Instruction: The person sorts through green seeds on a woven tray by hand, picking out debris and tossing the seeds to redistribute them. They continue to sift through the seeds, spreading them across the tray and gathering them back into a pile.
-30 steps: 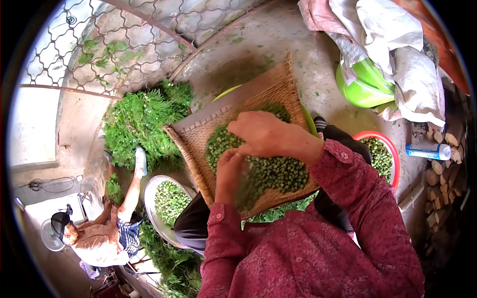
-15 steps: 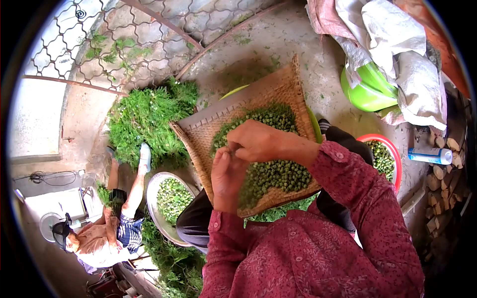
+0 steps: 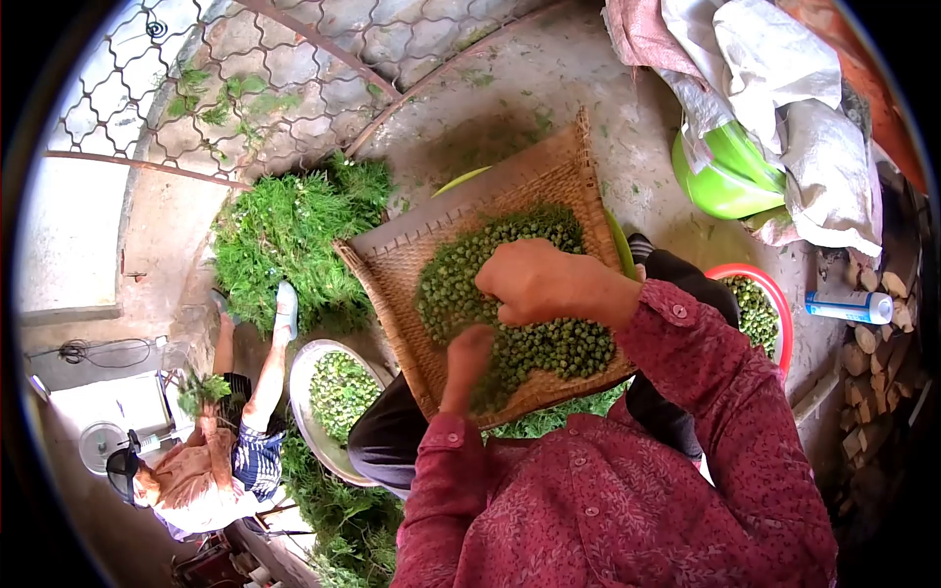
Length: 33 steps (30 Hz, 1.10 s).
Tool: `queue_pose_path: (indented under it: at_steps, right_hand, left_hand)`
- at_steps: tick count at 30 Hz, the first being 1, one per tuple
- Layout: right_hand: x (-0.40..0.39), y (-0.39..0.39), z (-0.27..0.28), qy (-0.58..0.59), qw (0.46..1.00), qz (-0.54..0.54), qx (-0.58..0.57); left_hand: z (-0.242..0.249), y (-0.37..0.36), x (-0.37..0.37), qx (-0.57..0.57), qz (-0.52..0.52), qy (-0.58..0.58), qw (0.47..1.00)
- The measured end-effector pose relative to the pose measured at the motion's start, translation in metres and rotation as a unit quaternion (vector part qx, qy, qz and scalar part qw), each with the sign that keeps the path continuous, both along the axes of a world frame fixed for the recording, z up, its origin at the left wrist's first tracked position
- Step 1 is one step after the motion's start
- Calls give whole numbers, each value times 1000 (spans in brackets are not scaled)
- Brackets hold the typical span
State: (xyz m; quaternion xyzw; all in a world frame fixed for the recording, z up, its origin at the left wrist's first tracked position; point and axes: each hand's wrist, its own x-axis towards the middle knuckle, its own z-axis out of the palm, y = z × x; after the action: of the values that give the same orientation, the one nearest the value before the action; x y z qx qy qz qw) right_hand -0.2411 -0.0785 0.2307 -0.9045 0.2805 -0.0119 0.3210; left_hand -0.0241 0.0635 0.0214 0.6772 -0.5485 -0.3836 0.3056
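Note:
A woven winnowing basket (image 3: pixel 397 328) lies across my lap, holding a heap of small round green flower heads (image 3: pixel 559 348). My right hand (image 3: pixel 551 282) hovers over the heap with its fingers curled closed; what they hold, if anything, is hidden. Lower and to the left is my left hand (image 3: pixel 469 358), smeared by motion above the basket's near part. A gap separates the two hands.
Feathery green plants (image 3: pixel 299 240) are piled beyond the basket. A metal bowl (image 3: pixel 297 392) and a red-rimmed basin (image 3: pixel 782 318) hold more green heads. A co-worker (image 3: pixel 196 461) sits at left with a green sprig. Sacks (image 3: pixel 784 88) cover a green tub (image 3: pixel 720 186).
My hands, together before, have come apart. The left has dropped toward my body, and the right has shifted slightly right. The co-worker's sprig has moved a little.

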Motion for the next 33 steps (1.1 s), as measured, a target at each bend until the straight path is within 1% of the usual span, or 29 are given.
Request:
queue_pose_path:
  at_steps: [2,3,6,9,11,15,18,19,20,21,23,24,25,27,28,29,30,33]
  right_hand:
    - [3,-3,-4,9,1000,10,5]
    - [4,-3,-4,18,1000,17,9]
    - [6,-3,-6,27,999,25,19]
    - [5,-5,-8,15,1000,19,18]
    - [7,-6,-10,22,999,21,16]
    - [6,-5,-13,-3,1000,18,6]
    - [4,-4,-11,-5,1000,11,3]
    - [4,-4,-8,2,1000,6,7]
    - [4,-3,-5,9,1000,2,11]
    - [5,-3,-3,15,1000,3,8]
    - [5,-3,-2,27,1000,5,1]
    - [5,-3,-3,22,1000,6,1]
    - [5,-3,-4,18,1000,5,0]
    - [4,-3,-4,21,1000,10,4]
    - [3,-4,-1,27,999,16,8]
    - [3,-5,1,34,999,21,13]
    - [3,-6,-1,36,999,16,10]
    - [3,-6,-8,32,999,-3,4]
  left_hand:
    - [-5,-1,-12,-85,-80,-64,991]
    - [13,-7,-24,-39,-101,-132,985]
    - [13,-13,-33,-18,-162,-230,959]
    - [19,-18,-41,23,-156,-287,945]
    - [19,-20,-43,19,-157,-297,942]
    - [24,-21,-46,-14,-139,-301,943]
    - [47,-18,-41,32,-21,-131,991]
    - [47,-18,-32,107,31,-1,994]
    - [43,-18,-19,179,83,128,972]
    - [35,-17,-8,246,134,255,925]
    - [-12,-12,15,130,40,227,964]
    - [-14,-12,15,119,27,212,970]
    - [-3,-15,8,108,14,196,974]
    - [19,-25,-20,180,57,167,968]
    - [21,-29,-30,131,10,56,990]
    - [22,-32,-39,81,-38,-55,994]
    - [21,-33,-46,29,-86,-166,982]
    - [16,-37,-62,3,-109,-257,960]
